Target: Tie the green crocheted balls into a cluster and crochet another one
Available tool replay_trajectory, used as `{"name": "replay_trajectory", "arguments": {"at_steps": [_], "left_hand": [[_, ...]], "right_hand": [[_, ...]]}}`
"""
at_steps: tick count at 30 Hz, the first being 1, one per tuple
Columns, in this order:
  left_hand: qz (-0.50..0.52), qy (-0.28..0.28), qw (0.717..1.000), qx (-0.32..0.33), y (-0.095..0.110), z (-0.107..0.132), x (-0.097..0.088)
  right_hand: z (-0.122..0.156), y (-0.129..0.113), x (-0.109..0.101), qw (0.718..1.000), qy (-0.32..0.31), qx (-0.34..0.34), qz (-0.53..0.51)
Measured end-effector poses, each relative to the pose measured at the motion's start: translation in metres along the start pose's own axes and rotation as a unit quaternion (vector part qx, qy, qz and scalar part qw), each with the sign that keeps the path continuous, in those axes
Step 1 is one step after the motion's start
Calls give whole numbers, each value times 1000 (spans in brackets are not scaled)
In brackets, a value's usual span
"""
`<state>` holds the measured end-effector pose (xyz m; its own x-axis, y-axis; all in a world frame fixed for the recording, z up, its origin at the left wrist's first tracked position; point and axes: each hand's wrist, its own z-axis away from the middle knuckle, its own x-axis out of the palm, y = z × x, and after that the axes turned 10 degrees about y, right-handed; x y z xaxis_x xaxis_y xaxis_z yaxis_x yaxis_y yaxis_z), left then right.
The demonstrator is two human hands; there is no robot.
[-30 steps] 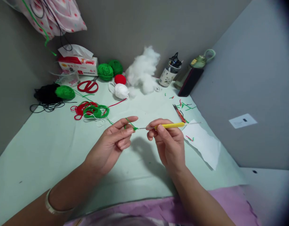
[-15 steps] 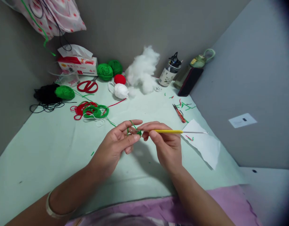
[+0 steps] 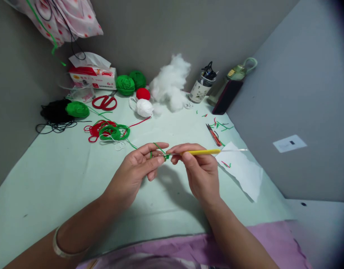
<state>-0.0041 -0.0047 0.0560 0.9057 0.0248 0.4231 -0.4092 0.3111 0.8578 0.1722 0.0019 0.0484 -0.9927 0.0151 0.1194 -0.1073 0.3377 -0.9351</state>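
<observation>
My right hand (image 3: 201, 170) is closed around the yellow handle of a crochet hook (image 3: 202, 152), whose thin metal tip points left into a small piece of green crochet (image 3: 166, 157). Between its thumb and fingers, my left hand (image 3: 135, 168) pinches that piece. Green yarn loops over the raised left index finger and round another finger. From the left hand, the strand runs back toward a loose green yarn coil (image 3: 111, 132) on the table. My fingers partly hide the crochet piece.
Behind the hands lie red-handled scissors (image 3: 104, 102), a white yarn ball (image 3: 144, 108), a red ball (image 3: 143, 93), green balls (image 3: 125, 85) and white stuffing (image 3: 172, 84). Thread snips (image 3: 214, 135), yarn scraps and white paper (image 3: 242, 170) are at right. A tissue box (image 3: 93, 77) stands back left.
The crochet hook has shifted slightly right and its rear end has tipped up a little. My right hand has moved slightly right; the left still pinches the green piece.
</observation>
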Motion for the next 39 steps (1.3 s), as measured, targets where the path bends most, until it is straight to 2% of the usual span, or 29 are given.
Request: {"name": "replay_trajectory", "arguments": {"at_steps": [2, 4, 6, 7, 9, 11, 12, 13, 14, 16, 18, 19, 21, 23, 27, 30, 33, 35, 37, 39], "left_hand": [[4, 0, 1000, 0, 0, 0, -1], [6, 4, 1000, 2, -1, 0, -1], [6, 12, 1000, 10, -2, 0, -1], [7, 16, 1000, 14, -2, 0, 0], [18, 15, 1000, 12, -4, 0, 1], [46, -1, 999, -18, -5, 0, 2], [64, -14, 997, -42, -4, 0, 2], [79, -27, 994, -65, -4, 1, 2], [90, -37, 992, -83, -2, 1, 2], [100, -44, 990, -94, 1, 1, 3], [103, -32, 991, -79, 3, 1, 3], [102, -24, 992, -69, 4, 1, 3], [96, -17, 994, -53, 3, 1, 4], [83, -21, 995, -41, 0, 1, 4], [42, -23, 999, -13, -4, 0, 2], [20, -9, 1000, 0, -5, -1, 0], [44, 1, 999, -14, -7, -1, 0], [72, 0, 996, -44, -7, -2, 1], [99, -9, 992, -76, -6, -3, 1], [120, -11, 989, -88, -4, -4, 0]], "right_hand": [[-1, 0, -1, 999, -1, 27, -21], [0, -2, -2, 999, -4, 25, -20], [2, -4, -2, 999, -2, -23, 32], [4, -4, -2, 995, -7, -69, 77], [9, -4, -3, 963, -32, -186, 192], [14, -4, -3, 911, -71, -289, 286], [15, -5, -3, 892, -78, -315, 314], [16, -5, -2, 886, -75, -323, 323], [16, -6, -2, 894, -61, -316, 311], [14, -8, -1, 937, -7, -261, 234], [9, -8, 0, 978, 38, -167, 120], [6, -7, 0, 990, 45, -115, 69], [2, -4, 2, 999, 35, -34, 16], [1, -1, 4, 999, 18, -8, 25], [2, -1, 8, 997, 28, -33, 67], [6, -3, 7, 988, 25, -94, 121], [12, -1, 5, 951, -9, -211, 224], [15, 1, 3, 923, -30, -266, 276], [14, 2, 1, 930, -27, -255, 263], [9, 0, 0, 967, 9, -180, 182]]}}
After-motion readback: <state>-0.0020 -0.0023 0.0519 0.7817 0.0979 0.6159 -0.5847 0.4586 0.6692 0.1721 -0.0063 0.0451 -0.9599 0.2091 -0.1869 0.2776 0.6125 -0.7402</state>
